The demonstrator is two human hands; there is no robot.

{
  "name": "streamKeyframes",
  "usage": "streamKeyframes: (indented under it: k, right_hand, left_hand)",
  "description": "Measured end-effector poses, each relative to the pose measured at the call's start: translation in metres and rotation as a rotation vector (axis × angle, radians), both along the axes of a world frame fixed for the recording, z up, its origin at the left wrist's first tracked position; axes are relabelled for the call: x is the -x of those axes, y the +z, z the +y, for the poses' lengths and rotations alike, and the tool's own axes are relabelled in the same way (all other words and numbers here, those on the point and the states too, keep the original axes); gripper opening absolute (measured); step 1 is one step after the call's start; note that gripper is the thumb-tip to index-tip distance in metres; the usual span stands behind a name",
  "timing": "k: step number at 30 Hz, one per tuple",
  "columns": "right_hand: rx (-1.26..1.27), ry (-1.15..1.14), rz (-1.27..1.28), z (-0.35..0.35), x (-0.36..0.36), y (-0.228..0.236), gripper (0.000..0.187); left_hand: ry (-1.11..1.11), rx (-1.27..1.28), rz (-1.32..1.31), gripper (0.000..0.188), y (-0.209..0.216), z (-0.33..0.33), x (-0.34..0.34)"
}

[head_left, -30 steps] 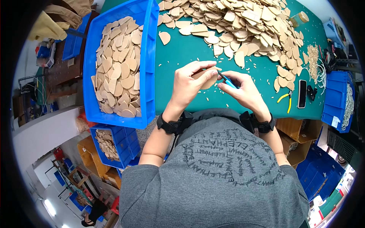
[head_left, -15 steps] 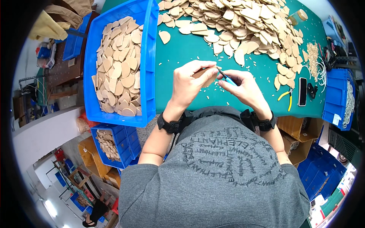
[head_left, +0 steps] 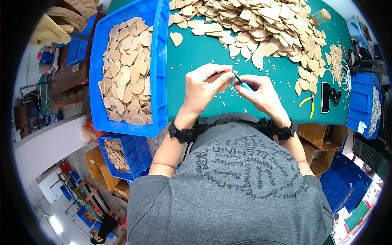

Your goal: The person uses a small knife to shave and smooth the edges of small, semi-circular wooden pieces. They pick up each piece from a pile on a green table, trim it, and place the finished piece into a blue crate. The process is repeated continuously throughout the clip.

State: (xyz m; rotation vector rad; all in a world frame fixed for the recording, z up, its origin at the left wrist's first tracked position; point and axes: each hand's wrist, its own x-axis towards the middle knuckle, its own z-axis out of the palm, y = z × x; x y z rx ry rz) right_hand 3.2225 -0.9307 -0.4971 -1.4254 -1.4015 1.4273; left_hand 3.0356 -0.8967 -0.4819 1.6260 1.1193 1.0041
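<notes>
My left hand [head_left: 200, 87] is closed round a tan, flat piece with a rounded edge [head_left: 223, 83], held above the green table. In my right hand [head_left: 262, 94] is a small tool with a light blue handle and dark metal tip [head_left: 245, 84]; the fingers hide much of it, so its exact kind is unclear. Its tip meets the piece's edge close to my left fingertips. A large heap of similar tan pieces [head_left: 261, 24] lies beyond my hands. To the left, a blue bin [head_left: 159, 94] holds many more of them.
Small chips dot the green table [head_left: 192, 102]. On its right are yellow-handled pliers [head_left: 312, 107], a black phone [head_left: 325, 98], a pile of shavings [head_left: 336, 61] and a jar [head_left: 322, 16]. Below the table edge stand a smaller blue bin [head_left: 136, 157] and cardboard boxes [head_left: 322, 157].
</notes>
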Motion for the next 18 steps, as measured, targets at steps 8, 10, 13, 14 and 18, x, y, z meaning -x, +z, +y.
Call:
streamKeyframes:
  k: [8,10,13,14,18]
  right_hand:
    - [0.149,-0.075,0.089,0.007,-0.002,0.013,0.015]
    - [0.152,-0.09,0.099,0.008,-0.007,0.012,0.014]
    - [0.163,-0.106,0.08,0.007,-0.013,0.009,0.014]
    - [0.178,-0.114,0.085,0.007,-0.016,0.006,0.014]
    - [0.215,-0.152,0.107,0.005,-0.025,-0.007,0.014]
  left_hand:
    - [0.042,0.261,-0.225,0.025,-0.011,0.005,0.009]
    - [0.057,0.409,-0.361,0.028,-0.012,0.007,0.016]
    - [0.08,0.688,-0.549,0.036,-0.014,0.01,0.042]
    - [0.057,0.711,-0.597,0.031,-0.016,0.01,0.053]
    - [0.561,0.441,-0.403,0.013,-0.014,0.018,0.109]
